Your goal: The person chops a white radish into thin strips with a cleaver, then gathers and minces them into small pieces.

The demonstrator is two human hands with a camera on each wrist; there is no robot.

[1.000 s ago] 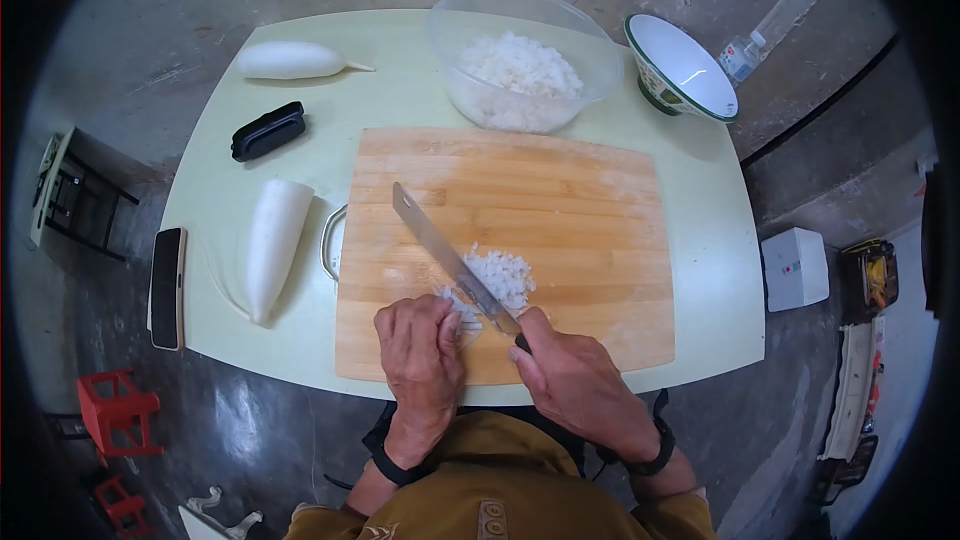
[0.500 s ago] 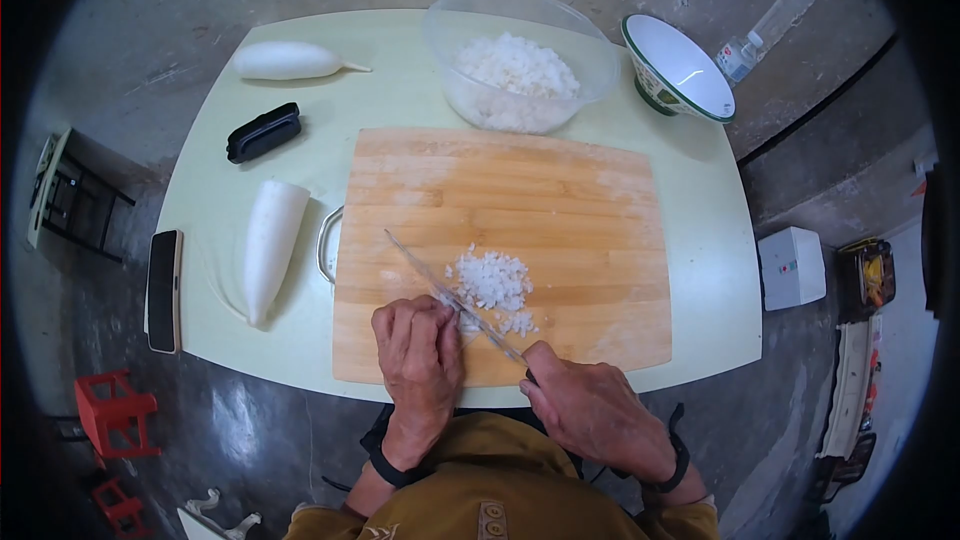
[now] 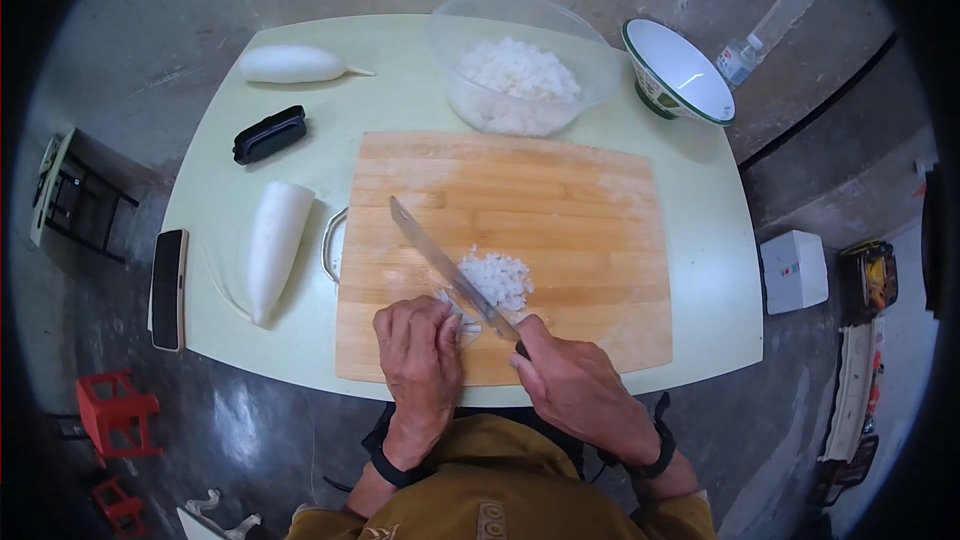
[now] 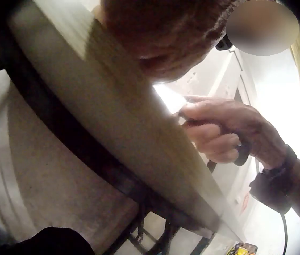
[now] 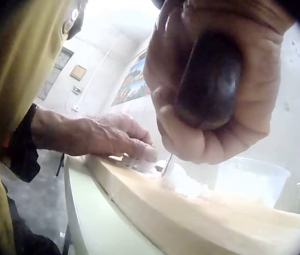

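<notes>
My right hand (image 3: 580,380) grips the black handle (image 5: 211,79) of a knife (image 3: 440,258), whose blade slants up and left over the wooden cutting board (image 3: 590,210). With bent fingers, my left hand (image 3: 418,355) holds white radish pieces (image 3: 468,325) down at the board's near edge, just left of the blade. A small heap of chopped white bits (image 3: 500,280) lies right of the blade. In the right wrist view the left hand (image 5: 105,137) presses on the pieces beside the blade. The left wrist view shows the right hand (image 4: 235,130) round the handle.
Behind the board stand a clear bowl (image 3: 470,90) of white bits and a green-rimmed bowl (image 3: 685,70). Left of it lie a cut radish (image 3: 277,250), a whole radish (image 3: 292,65), a black case (image 3: 270,135) and a phone (image 3: 168,290). A metal handle (image 3: 328,245) touches its left side.
Since half a second ago the blade has tilted so its flat side shows, and its tip has risen away from me. My left hand has stayed nearly in place, holding the pieces.
</notes>
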